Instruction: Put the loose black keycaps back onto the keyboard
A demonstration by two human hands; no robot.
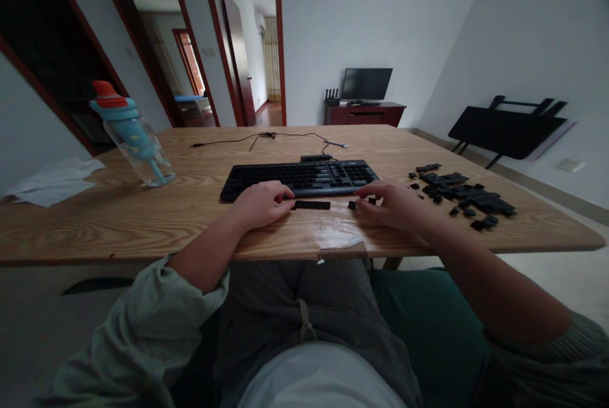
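Note:
A black keyboard [304, 178] lies on the wooden table in front of me. Along its near edge is a short, straight row of black keycaps [312, 205]. My left hand [264, 205] rests at the row's left end, its fingers curled and the thumb and fingertips against the end keycaps. To the right of the row sits a single keycap [351, 205], beside the thumb tip of my right hand [392, 205]. Another dark keycap [372, 200] shows between that hand's bent index finger and thumb. The remaining right fingers are partly hidden.
Many loose keycaps [469, 193] lie heaped at the right. A clear bottle with an orange lid [137, 135] and white tissues [54, 181] are at the left. A black cable [266, 135] runs behind the keyboard. Clear tape [335, 233] covers the table's front edge.

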